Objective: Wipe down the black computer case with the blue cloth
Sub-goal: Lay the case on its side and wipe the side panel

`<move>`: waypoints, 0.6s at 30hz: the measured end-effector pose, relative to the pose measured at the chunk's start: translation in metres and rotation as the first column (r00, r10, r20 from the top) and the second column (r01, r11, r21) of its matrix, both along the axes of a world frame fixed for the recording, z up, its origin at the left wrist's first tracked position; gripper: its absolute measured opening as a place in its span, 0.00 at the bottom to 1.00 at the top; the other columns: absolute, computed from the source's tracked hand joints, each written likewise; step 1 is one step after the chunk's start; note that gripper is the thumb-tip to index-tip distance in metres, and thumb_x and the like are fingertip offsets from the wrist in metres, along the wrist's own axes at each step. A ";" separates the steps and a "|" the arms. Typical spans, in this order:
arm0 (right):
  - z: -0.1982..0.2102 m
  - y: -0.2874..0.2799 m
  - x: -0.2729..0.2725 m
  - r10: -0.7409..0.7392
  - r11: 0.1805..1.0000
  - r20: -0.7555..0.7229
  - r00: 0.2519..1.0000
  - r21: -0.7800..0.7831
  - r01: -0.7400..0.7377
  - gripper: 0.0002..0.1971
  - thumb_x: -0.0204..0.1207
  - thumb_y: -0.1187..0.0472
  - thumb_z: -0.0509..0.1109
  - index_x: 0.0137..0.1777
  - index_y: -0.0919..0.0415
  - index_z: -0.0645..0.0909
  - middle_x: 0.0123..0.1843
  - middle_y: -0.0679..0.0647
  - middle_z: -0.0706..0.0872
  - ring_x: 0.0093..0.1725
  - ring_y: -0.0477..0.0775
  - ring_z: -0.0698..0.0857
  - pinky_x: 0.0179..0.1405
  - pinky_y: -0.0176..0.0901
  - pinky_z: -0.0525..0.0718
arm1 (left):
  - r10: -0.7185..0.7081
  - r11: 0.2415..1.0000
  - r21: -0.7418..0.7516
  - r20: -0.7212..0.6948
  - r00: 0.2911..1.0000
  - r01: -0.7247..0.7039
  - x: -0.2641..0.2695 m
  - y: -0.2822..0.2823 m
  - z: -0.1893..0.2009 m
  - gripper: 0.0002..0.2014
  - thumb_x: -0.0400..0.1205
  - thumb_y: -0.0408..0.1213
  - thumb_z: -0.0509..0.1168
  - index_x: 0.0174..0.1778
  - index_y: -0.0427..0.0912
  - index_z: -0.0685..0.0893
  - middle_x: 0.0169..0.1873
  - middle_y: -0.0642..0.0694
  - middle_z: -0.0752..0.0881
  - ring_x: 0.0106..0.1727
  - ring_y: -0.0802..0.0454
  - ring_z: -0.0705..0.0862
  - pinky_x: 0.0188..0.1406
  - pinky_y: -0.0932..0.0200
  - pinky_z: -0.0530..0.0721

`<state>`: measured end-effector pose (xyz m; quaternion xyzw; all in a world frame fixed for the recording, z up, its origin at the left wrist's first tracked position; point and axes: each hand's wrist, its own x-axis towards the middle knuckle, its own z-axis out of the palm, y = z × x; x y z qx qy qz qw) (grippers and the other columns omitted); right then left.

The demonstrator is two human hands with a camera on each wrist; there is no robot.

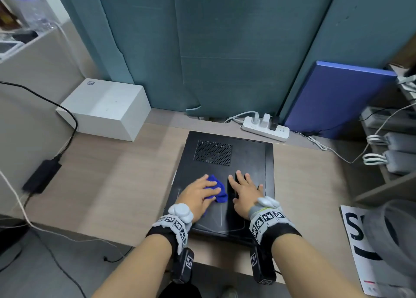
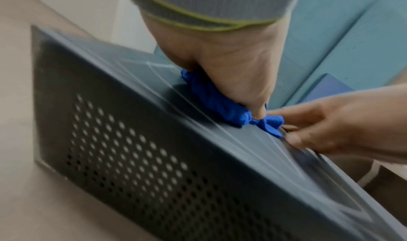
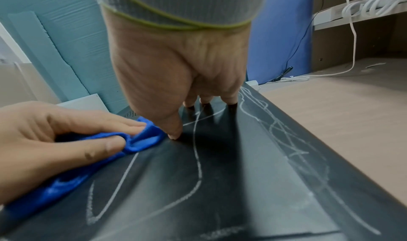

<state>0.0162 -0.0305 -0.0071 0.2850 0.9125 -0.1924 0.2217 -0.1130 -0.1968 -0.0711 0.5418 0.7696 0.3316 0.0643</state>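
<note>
The black computer case (image 1: 247, 160) lies flat on the wooden desk with a vent grille on its top panel. White chalk-like lines run across the panel (image 3: 242, 175). My left hand (image 1: 200, 194) holds the bunched blue cloth (image 1: 219, 190) down on the case's near left part, fingers and thumb curled round the cloth (image 3: 143, 140). My right hand (image 1: 244, 190) rests just right of the cloth, palm down, fingers spread and touching the panel (image 3: 176, 70). In the left wrist view, the cloth (image 2: 211, 98) is bunched under my palm, above the perforated side wall (image 2: 132, 140).
A white box (image 1: 105, 108) stands at the back left and a power strip (image 1: 265, 128) with plugs lies behind the case. A black adapter (image 1: 41, 176) with cables lies at the left. A blue board (image 1: 333, 97) and shelves with coiled cables (image 1: 382, 158) are on the right.
</note>
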 end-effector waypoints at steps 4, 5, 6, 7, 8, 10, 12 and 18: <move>0.001 -0.004 0.007 0.000 1.000 0.000 1.000 0.002 0.000 0.39 0.86 0.62 0.62 0.90 0.44 0.45 0.92 0.46 0.39 0.91 0.56 0.39 0.86 0.71 0.48 | 0.246 0.969 -0.014 0.015 0.969 -0.246 0.005 0.006 0.004 0.14 0.78 0.30 0.72 0.59 0.44 0.91 0.67 0.44 0.86 0.75 0.35 0.76 0.72 0.42 0.76; 0.001 -0.004 0.008 -0.003 1.000 0.001 1.000 0.003 0.003 0.40 0.86 0.62 0.62 0.90 0.44 0.45 0.92 0.46 0.39 0.91 0.56 0.39 0.86 0.71 0.47 | 0.214 0.977 -0.006 -0.001 0.977 -0.214 0.017 0.009 0.004 0.15 0.76 0.30 0.72 0.58 0.43 0.92 0.65 0.43 0.86 0.73 0.33 0.78 0.70 0.37 0.78; 0.001 -0.003 0.007 -0.003 1.000 0.003 1.000 0.002 0.003 0.40 0.85 0.62 0.62 0.90 0.44 0.45 0.92 0.47 0.39 0.91 0.56 0.39 0.86 0.71 0.47 | 0.155 0.988 0.005 -0.009 0.988 -0.155 0.029 0.009 0.002 0.15 0.75 0.31 0.72 0.58 0.44 0.92 0.65 0.44 0.87 0.73 0.34 0.79 0.69 0.35 0.79; 0.001 -0.003 0.006 -0.003 1.000 0.002 1.000 -0.004 0.003 0.41 0.84 0.63 0.63 0.90 0.44 0.44 0.92 0.47 0.38 0.90 0.56 0.39 0.86 0.71 0.46 | 0.078 0.997 0.012 -0.016 0.997 -0.078 0.038 0.006 -0.001 0.16 0.76 0.31 0.73 0.59 0.45 0.91 0.65 0.46 0.86 0.74 0.36 0.78 0.71 0.36 0.77; 0.001 -0.003 0.006 -0.005 1.000 0.002 1.000 -0.014 0.005 0.42 0.84 0.63 0.63 0.90 0.44 0.44 0.92 0.47 0.38 0.90 0.56 0.38 0.86 0.72 0.46 | 0.004 1.000 0.011 -0.015 1.000 -0.004 0.043 0.000 -0.004 0.16 0.77 0.32 0.73 0.60 0.47 0.91 0.67 0.48 0.85 0.76 0.39 0.76 0.74 0.40 0.74; 0.000 -0.004 0.006 -0.009 1.000 0.002 1.000 -0.020 0.009 0.42 0.84 0.63 0.64 0.90 0.43 0.44 0.92 0.47 0.38 0.90 0.56 0.38 0.86 0.72 0.45 | -0.076 0.997 0.003 -0.033 0.997 0.076 0.034 -0.013 -0.005 0.16 0.80 0.35 0.71 0.63 0.49 0.89 0.70 0.50 0.83 0.79 0.43 0.72 0.78 0.45 0.68; -0.003 -0.005 0.007 -0.009 1.000 -0.004 1.000 -0.006 0.008 0.41 0.85 0.63 0.63 0.90 0.43 0.44 0.92 0.47 0.38 0.90 0.56 0.39 0.86 0.73 0.46 | -0.006 1.000 0.002 -0.040 0.999 0.006 0.016 -0.020 -0.006 0.16 0.80 0.35 0.70 0.63 0.48 0.90 0.70 0.48 0.83 0.79 0.39 0.72 0.78 0.42 0.69; -0.007 -0.011 0.010 -0.020 1.000 0.000 1.000 0.001 0.020 0.41 0.85 0.62 0.61 0.90 0.41 0.43 0.92 0.46 0.36 0.90 0.56 0.37 0.86 0.71 0.44 | 0.239 0.971 0.009 0.021 0.971 -0.240 0.028 -0.011 0.001 0.18 0.72 0.26 0.75 0.57 0.44 0.92 0.63 0.43 0.87 0.72 0.33 0.79 0.69 0.31 0.77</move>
